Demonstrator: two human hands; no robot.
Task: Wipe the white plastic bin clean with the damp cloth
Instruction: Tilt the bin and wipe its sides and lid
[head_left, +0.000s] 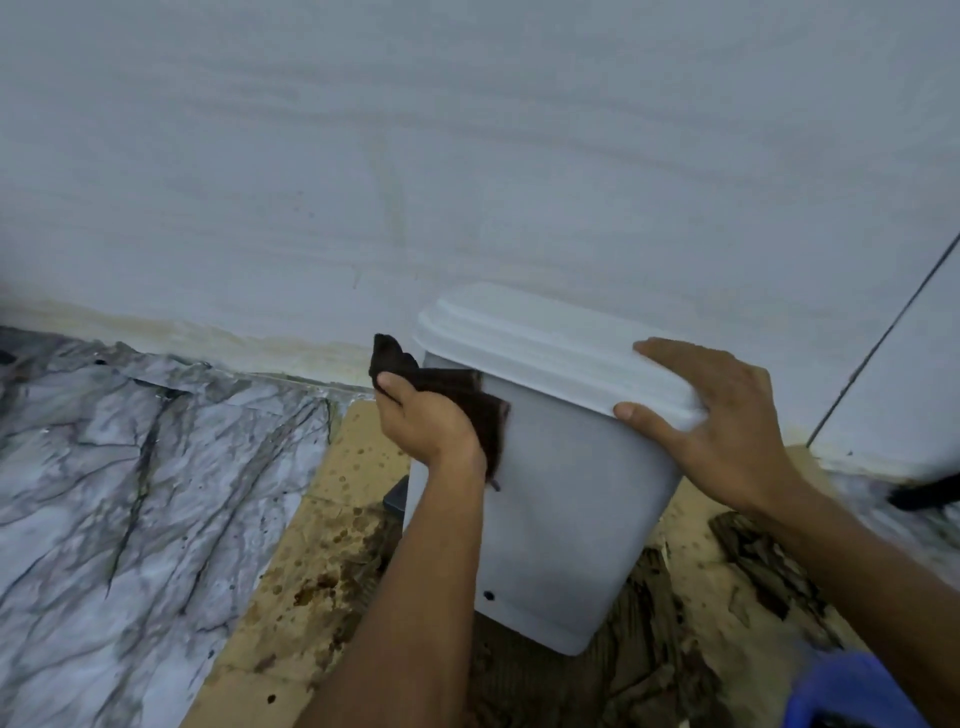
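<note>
- A white plastic bin with its lid on stands on the floor close to a pale wall; the bin looks tilted, its top leaning toward the wall.
- The left hand has a closed grip on a dark brown cloth and presses it flat against the upper left side of the bin, just under the lid's edge. One corner of the cloth sticks up past the thumb.
- The right hand lies spread over the near right corner of the lid – thumb on the front edge, fingers over the top. It is a flat, open hold, steadying rather than clenching.
- Hidden or unclear: the left forearm covers the bin's lower left side, and a small dark object beside it there is too covered to identify. A small dark spot sits low on the bin's front.
- The bin rests on stained, torn brown cardboard. A marble-patterned sheet covers the floor to the left.
- At the bottom right a blue object is cut off by the frame – what it is cannot be told. A dark, blurred shape lies at the right edge.
</note>
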